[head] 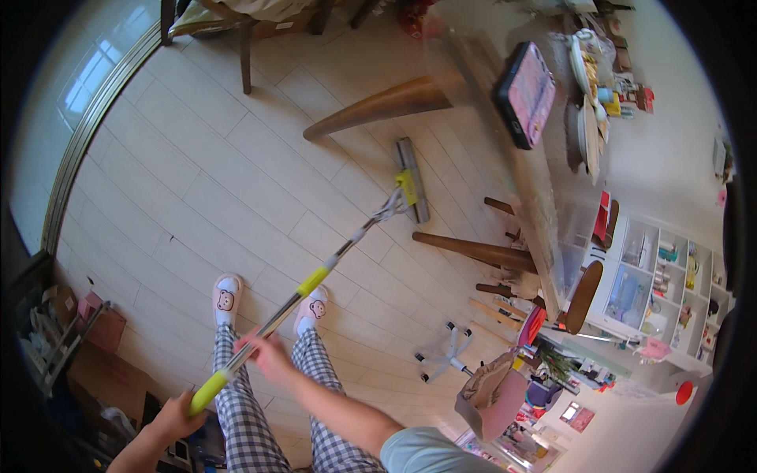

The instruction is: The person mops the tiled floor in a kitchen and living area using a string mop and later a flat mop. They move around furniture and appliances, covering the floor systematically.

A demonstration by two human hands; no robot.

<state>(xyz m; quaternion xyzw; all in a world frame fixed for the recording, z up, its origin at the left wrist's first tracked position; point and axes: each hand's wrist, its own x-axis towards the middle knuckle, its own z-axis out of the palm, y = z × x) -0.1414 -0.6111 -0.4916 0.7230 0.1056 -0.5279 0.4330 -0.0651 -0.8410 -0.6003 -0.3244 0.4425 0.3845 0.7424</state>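
Observation:
A sponge mop [313, 281] with a metal pole, lime-green grips and a wide grey head slants across the view. Its mop head [412, 180] rests on the tiled floor near the legs of a wooden table. My left hand [174, 417] is closed around the green grip at the top end of the pole. Farther down, my right hand [266, 355] is closed around the metal pole and looks slightly blurred. Beneath the pole are my feet in pink slippers [227, 300] with bear faces.
A wooden table leg [378, 109] stands beyond the mop head; another leg [473, 248] is to its right. A phone in a pink case [529, 94] appears above the table's edge. A swivel chair base [449, 355] stands lower right, cardboard boxes [106, 378] lower left, a metal door track [94, 124] left.

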